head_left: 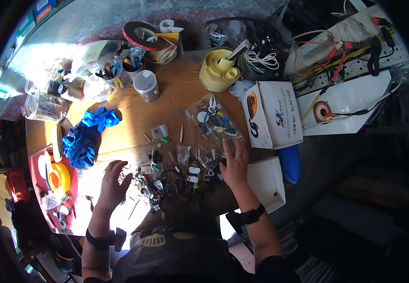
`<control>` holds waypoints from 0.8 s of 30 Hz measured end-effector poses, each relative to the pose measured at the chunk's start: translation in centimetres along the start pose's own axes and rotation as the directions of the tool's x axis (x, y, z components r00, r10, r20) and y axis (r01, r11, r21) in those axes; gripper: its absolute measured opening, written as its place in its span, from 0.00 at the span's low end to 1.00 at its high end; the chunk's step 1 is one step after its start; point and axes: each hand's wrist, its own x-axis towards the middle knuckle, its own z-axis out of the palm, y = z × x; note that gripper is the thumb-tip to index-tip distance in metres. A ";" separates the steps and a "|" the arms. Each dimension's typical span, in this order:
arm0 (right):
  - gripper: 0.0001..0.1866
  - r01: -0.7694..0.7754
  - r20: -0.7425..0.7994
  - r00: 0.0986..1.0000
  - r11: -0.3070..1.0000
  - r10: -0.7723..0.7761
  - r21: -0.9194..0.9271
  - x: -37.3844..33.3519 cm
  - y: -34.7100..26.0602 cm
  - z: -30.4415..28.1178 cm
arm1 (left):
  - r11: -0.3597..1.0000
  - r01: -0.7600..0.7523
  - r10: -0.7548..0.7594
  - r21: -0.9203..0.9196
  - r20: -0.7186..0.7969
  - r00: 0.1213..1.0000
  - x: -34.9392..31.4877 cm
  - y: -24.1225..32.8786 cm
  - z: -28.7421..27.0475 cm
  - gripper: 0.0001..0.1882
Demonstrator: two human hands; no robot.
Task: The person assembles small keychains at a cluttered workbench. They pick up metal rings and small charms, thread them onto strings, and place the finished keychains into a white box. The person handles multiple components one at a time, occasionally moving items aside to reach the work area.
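A heap of small parts, with thin wires, dark bits and little white pieces, spreads over the wooden table between my hands. At its left edge hovers my left hand, fingers curved and thumb apart, nothing visible in it. My right hand is at the heap's right side with its fingers apart; no held thing shows. Just beyond its fingertips lies a clear plastic bag of mixed parts. Two white rectangular pieces sit near the heap's middle. A small clear bag lies behind them.
Blue cloth and an orange tape roll are at the left. Jars, including a lidded tub, line the back. A white printed box and an open white tray stand at the right, near cables.
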 end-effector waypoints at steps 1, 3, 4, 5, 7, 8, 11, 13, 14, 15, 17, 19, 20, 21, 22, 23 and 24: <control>0.37 0.044 0.009 0.999 0.998 -0.043 -0.050 0.7 0.2 0.5 | 0.999 -0.052 0.052 -0.002 0.017 0.998 0.6 1.0 0.6 0.18; 0.31 0.147 -0.021 0.989 0.987 -0.148 -0.064 2.1 0.8 1.4 | 0.997 -0.069 0.073 -0.043 0.103 0.992 1.5 2.7 1.7 0.18; 0.28 0.144 -0.065 0.988 0.989 -0.143 0.010 2.7 1.2 1.7 | 0.993 -0.096 0.104 -0.063 0.142 0.984 2.0 3.3 2.2 0.18; 0.25 0.153 -0.095 0.985 0.985 -0.146 0.074 3.4 1.7 1.9 | 0.992 -0.110 0.120 -0.066 0.159 0.980 2.4 3.6 2.5 0.17; 0.16 0.156 -0.188 0.978 0.926 -0.095 0.344 4.5 2.7 2.0 | 0.991 -0.111 0.124 -0.078 0.186 0.975 3.0 3.9 2.9 0.17; 0.15 0.058 -0.142 0.990 0.859 0.017 0.509 5.1 3.2 1.8 | 0.991 -0.099 0.114 -0.085 0.197 0.974 3.1 3.9 3.1 0.16; 0.15 -0.178 0.030 0.953 0.479 0.301 0.860 5.9 4.3 0.9 | 0.993 -0.029 0.056 -0.117 0.235 0.970 3.3 3.4 3.6 0.15; 0.17 -0.167 0.093 0.923 0.173 0.372 0.971 6.1 4.6 0.2 | 0.994 -0.026 0.051 -0.104 0.243 0.969 3.2 3.0 3.8 0.15; 0.18 -0.180 0.147 0.886 0.036 0.439 0.983 6.0 4.7 0.0 | 0.994 -0.030 0.055 -0.104 0.242 0.969 3.2 2.8 3.9 0.15; 0.18 -0.025 0.016 0.935 0.020 0.354 0.999 5.9 4.8 -0.1 | 0.994 -0.043 0.064 -0.096 0.239 0.969 3.2 2.6 3.9 0.15; 0.18 -0.039 0.040 0.911 -0.010 0.411 0.999 5.7 4.7 0.0 | 0.995 -0.024 0.049 -0.101 0.251 0.967 3.3 2.5 4.0 0.15; 0.18 -0.138 0.092 0.864 0.057 0.495 0.989 5.3 4.6 0.5 | 0.993 0.013 0.019 -0.114 0.270 0.963 3.4 2.7 4.4 0.15; 0.18 -0.223 0.172 0.785 0.012 0.595 0.975 5.0 4.6 0.8 | 0.992 0.027 0.008 -0.123 0.279 0.960 3.5 2.9 4.7 0.15; 0.19 -0.286 0.233 0.720 -0.026 0.653 0.958 4.8 4.6 1.0 | 0.993 -0.024 0.058 -0.114 0.308 0.949 3.7 3.1 5.1 0.15; 0.19 -0.369 0.318 0.645 -0.082 0.694 0.926 4.5 4.7 1.2 | 0.991 -0.074 0.106 -0.108 0.337 0.935 3.8 3.5 5.7 0.15; 0.19 -0.368 0.260 0.647 -0.005 0.716 0.930 4.2 4.9 1.2 | 0.987 -0.123 0.153 -0.103 0.365 0.918 4.0 3.9 6.4 0.15; 0.18 -0.363 0.247 0.669 0.019 0.701 0.931 3.9 5.1 1.1 | 0.980 -0.173 0.198 -0.098 0.393 0.898 4.2 4.4 7.0 0.16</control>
